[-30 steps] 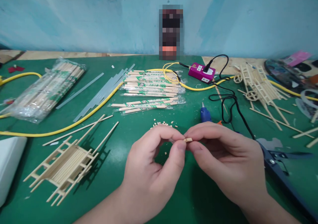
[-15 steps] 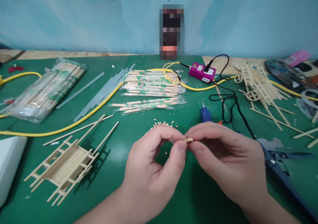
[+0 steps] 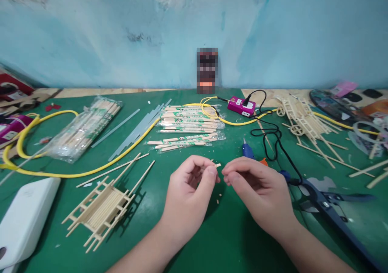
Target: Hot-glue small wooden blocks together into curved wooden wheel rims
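My left hand (image 3: pixel 192 192) is closed in a pinch, with a short piece of wooden stick (image 3: pixel 217 165) showing at its fingertips. Just to its right, my right hand (image 3: pixel 257 188) has thumb and fingertips pressed together, apart from that piece; whether anything is in them I cannot make out. A few tiny cut wood bits (image 3: pixel 217 201) lie on the green table between the hands. Behind the right hand, a blue glue gun (image 3: pixel 247 150) is partly hidden. To the left sits a small cart model made of sticks (image 3: pixel 104 208), with two long shafts pointing away.
Wrapped chopsticks (image 3: pixel 190 119) lie mid-table, beside clear glue sticks (image 3: pixel 136 131) and a bagged bundle (image 3: pixel 86 129). A yellow cable (image 3: pixel 91 174) crosses behind the cart to a purple socket (image 3: pixel 241 106). Blue-handled cutters (image 3: pixel 330 208), a wheeled stick model (image 3: pixel 306 119) and a white box (image 3: pixel 28 216) flank the hands.
My hands have separated; the wood piece, earlier between both hands' fingertips, now stays in the left. The view has tilted up and shifted left.
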Motion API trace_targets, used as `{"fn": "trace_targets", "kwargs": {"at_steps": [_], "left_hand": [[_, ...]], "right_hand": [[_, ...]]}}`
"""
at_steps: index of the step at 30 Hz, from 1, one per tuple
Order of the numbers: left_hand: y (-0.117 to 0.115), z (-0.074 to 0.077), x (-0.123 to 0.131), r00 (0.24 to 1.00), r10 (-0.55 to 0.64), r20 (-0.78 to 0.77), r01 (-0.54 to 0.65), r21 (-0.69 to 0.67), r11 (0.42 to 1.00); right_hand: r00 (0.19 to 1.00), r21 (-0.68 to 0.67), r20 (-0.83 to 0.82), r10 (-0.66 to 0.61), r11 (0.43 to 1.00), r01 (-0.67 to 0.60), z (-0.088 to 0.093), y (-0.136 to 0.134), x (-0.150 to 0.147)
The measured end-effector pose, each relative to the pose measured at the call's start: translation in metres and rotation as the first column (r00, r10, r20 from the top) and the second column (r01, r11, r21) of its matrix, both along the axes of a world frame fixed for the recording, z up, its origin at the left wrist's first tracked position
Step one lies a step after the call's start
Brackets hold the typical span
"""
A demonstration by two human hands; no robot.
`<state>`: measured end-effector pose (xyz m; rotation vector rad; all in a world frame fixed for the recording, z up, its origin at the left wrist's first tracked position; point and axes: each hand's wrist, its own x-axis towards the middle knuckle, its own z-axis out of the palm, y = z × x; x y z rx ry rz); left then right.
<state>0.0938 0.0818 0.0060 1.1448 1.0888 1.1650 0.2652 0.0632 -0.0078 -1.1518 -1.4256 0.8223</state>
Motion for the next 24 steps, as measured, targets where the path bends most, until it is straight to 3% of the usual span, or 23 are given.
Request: {"fn": "trace_targets", "kwargs": {"at_steps": [8,13,18,24], "left_hand": [[-0.004,-0.011,-0.002,1.000,0.020,0.022,-0.022,0.086,0.996],[-0.004,0.005,0.002,0.999,0.002,0.042,-0.006,0.080,0.997],[0.006,0.026,0.018,0.999,-0.026,0.041,0.023,0.059,0.998],[-0.002,0.016,0.009,0.998,-0.051,-0.025,0.054,0.110,0.993]], "right_hand": [[0.999,0.023,-0.018,-0.039,0.999,0.039,-0.001,0.007,0.001],[0.993,0.033,-0.109,-0.049,0.998,0.053,-0.012,-0.001,-0.001],[0.987,0.064,-0.145,-0.071,0.995,0.081,-0.003,-0.003,0.000],[0.985,0.106,-0.142,-0.102,0.987,0.118,0.007,-0.004,0.004]]}}
